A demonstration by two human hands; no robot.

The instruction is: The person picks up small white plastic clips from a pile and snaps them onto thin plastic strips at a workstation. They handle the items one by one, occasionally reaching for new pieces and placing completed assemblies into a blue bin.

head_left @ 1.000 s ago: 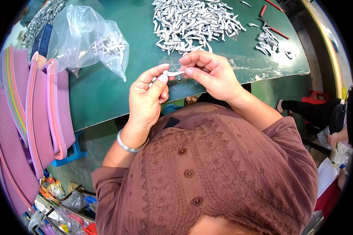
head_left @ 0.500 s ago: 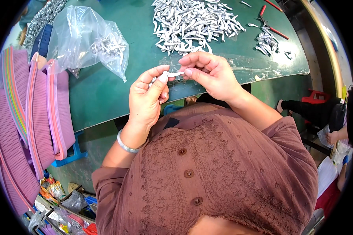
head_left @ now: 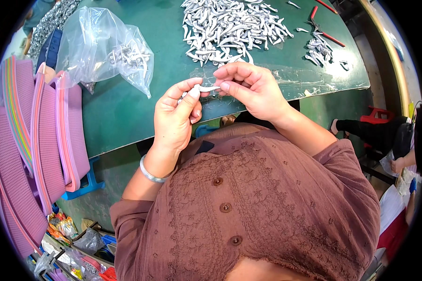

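Between my two hands is a small curved silver-white metal piece (head_left: 208, 88), wide at one end and tapering to the other. My left hand (head_left: 177, 110) pinches the wide end between thumb and forefinger, and part of another small pale piece shows among its fingers. The thin end is gripped by the thumb and fingertips of my right hand (head_left: 258, 89). Both hands are over the near edge of the green table (head_left: 122, 124). Just beyond them lies a large heap of similar curved pieces (head_left: 232, 30).
A clear plastic bag (head_left: 98, 44) with more pieces sits at the left. Red-handled pliers (head_left: 318, 30) lie at the far right by a smaller pile (head_left: 319, 50). Pink-purple woven baskets (head_left: 49, 136) stand left of the table, near a blue stool (head_left: 86, 185). Another person's arm (head_left: 403, 161) shows at far right.
My hands and the curved piece stay almost exactly in place. At the far right edge, another person has shifted slightly.
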